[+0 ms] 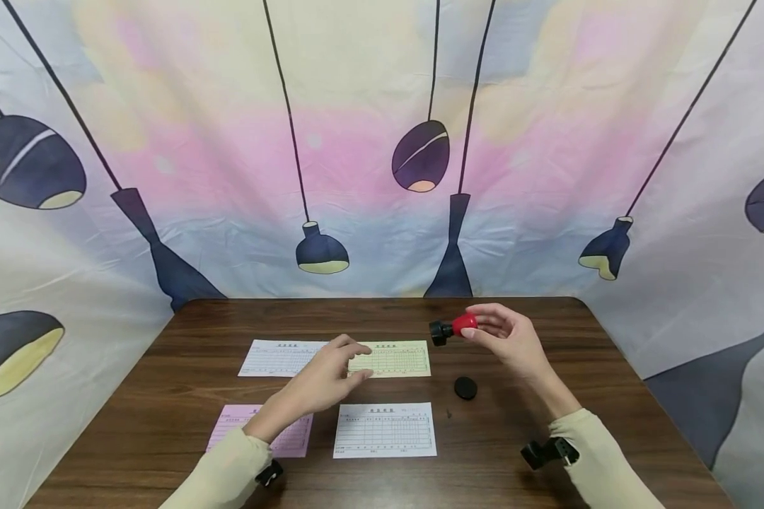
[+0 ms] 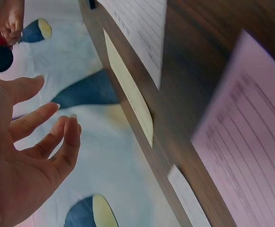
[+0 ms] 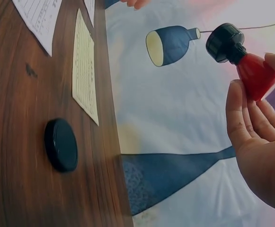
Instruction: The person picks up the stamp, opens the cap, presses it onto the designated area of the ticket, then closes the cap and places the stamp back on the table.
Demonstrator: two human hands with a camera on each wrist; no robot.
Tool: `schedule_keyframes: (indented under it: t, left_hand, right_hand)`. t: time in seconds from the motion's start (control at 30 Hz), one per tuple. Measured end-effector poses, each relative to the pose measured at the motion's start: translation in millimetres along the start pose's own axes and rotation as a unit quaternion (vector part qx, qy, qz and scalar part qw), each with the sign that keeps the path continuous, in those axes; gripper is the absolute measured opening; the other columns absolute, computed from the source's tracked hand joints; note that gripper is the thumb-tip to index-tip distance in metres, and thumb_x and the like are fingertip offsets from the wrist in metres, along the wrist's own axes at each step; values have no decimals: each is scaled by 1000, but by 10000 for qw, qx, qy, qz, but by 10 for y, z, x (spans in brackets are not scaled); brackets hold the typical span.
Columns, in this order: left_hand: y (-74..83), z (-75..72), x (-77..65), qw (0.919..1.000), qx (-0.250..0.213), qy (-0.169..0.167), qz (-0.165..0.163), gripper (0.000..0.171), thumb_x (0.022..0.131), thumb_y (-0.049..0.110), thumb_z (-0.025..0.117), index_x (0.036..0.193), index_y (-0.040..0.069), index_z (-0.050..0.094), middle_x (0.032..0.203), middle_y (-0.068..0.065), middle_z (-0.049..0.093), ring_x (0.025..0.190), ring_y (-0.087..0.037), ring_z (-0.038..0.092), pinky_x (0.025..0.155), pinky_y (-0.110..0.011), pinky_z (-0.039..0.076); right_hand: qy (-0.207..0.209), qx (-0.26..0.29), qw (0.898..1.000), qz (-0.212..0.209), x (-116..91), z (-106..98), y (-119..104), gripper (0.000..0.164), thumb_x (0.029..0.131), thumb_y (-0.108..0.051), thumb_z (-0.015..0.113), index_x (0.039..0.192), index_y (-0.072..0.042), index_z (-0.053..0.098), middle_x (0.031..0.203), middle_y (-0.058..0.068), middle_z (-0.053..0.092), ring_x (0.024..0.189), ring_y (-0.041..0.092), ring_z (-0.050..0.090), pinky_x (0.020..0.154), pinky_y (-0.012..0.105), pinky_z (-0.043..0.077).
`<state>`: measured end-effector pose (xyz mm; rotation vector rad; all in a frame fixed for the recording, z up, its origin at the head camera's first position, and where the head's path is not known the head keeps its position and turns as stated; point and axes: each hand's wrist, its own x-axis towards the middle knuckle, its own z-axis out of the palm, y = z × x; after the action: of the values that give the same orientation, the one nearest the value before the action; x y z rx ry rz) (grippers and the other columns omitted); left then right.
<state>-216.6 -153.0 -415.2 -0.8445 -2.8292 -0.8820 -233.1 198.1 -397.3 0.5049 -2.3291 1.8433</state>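
My right hand [image 1: 508, 341] pinches a stamp by its red handle [image 3: 255, 75], thumb on one side and fingers on the other. The stamp's round black head [image 1: 441, 332] points left, and the stamp is tilted onto its side in the air. A round black cap [image 3: 61, 144] lies on the table below that hand. With fingers loosely bent and nothing between them, my left hand [image 1: 327, 373] hovers over the slips. Its fingertips overlap the yellow printed slip [image 1: 397, 359] in the head view.
On the brown wooden table [image 1: 484, 459] lie a white slip [image 1: 385, 431] in front, a pink slip [image 1: 296, 438] at left front, and another pale slip [image 1: 270, 359] at left back. A printed cloth [image 1: 369, 177] hangs behind the table. A small dark mark [image 3: 31, 70] shows near the cap.
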Motion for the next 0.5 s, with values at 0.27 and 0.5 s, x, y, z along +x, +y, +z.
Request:
schedule_keyframes:
  t: [0.27, 0.5]
  left_hand:
    - [-304, -245, -224, 9972, 575, 427, -239, 35, 100, 23, 73, 131, 7, 71, 116, -6, 66, 101, -21, 65, 82, -37, 58]
    - [-593, -439, -409, 9895, 1251, 693, -185, 32, 98, 17, 75, 126, 3, 72, 117, -12, 67, 99, -26, 69, 82, -43, 59]
  right_hand:
    - [-107, 234, 9995, -161, 80, 187, -108, 37, 93, -10, 80, 127, 0, 70, 108, -9, 75, 96, 8, 73, 84, 20, 61]
    - [-393, 591, 9972, -237, 142, 384, -156, 42, 92, -10, 81, 133, -5, 70, 120, 2, 74, 96, 9, 73, 85, 22, 63]
